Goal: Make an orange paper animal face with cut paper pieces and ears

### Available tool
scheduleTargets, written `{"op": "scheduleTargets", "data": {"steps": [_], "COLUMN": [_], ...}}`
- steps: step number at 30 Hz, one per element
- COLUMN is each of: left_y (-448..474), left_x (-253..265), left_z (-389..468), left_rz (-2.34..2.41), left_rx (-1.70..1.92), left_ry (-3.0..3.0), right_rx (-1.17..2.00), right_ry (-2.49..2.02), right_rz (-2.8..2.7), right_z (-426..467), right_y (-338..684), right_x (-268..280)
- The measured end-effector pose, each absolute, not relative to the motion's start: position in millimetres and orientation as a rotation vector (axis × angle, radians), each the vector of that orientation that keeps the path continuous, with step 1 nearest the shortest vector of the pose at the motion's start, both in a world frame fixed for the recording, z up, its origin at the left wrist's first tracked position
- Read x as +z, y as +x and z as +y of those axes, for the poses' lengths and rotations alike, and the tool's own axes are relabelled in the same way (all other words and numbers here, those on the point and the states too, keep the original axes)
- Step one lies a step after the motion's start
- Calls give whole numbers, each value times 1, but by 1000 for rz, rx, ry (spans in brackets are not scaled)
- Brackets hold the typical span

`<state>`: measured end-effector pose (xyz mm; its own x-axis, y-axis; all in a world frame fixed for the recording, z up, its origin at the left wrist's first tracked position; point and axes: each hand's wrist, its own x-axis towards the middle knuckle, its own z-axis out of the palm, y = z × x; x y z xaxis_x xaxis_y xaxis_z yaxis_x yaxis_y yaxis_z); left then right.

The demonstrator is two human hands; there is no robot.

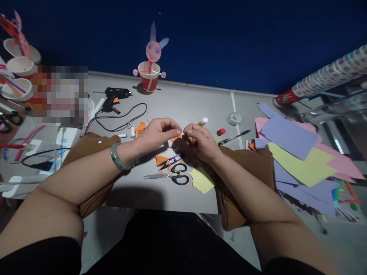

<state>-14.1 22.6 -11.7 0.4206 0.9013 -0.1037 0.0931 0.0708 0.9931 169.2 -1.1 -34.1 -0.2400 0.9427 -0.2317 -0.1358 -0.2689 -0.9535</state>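
Note:
My left hand (164, 133), with a green bangle (117, 158) on its wrist, is closed in a pinch over the middle of the table. My right hand (202, 141) meets it almost fingertip to fingertip, its fingers curled and pinched too. Whatever is between the fingertips is too small to make out. An orange paper piece (175, 138) shows just under the left fingers. Below the hands lie black-handled scissors (179, 175), thread snips (169, 162), orange scraps (161, 160) and a yellow paper piece (203, 179).
A paper cup (149, 82) with a pink rabbit head stands at the back. The glue gun (114, 97) and its cord lie left. Right are a red cap (221, 132), a pen (235, 137), a tape roll (234, 118) and coloured paper (289, 131). Brown cushions (243, 164) lie under both forearms.

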Motion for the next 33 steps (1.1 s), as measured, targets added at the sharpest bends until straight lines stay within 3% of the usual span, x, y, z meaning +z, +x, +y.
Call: {"op": "scheduleTargets", "data": {"steps": [13,21,33], "left_y": [-12,-10,-11], "left_x": [-7,-4,-5], "left_z": [22,24,23], "left_rz": [1046,1047,995], "left_rx": [782,900,933], "left_ry": [1060,1125,1173], "right_rx": [1153,1018,753], "right_ry": [-1293,-1447,-1539], "right_rz": [-1402,-1876,-2116], "right_z": [-4,5,3], "right_y": [170,172,162], "right_x": [-34,-61,-69]}}
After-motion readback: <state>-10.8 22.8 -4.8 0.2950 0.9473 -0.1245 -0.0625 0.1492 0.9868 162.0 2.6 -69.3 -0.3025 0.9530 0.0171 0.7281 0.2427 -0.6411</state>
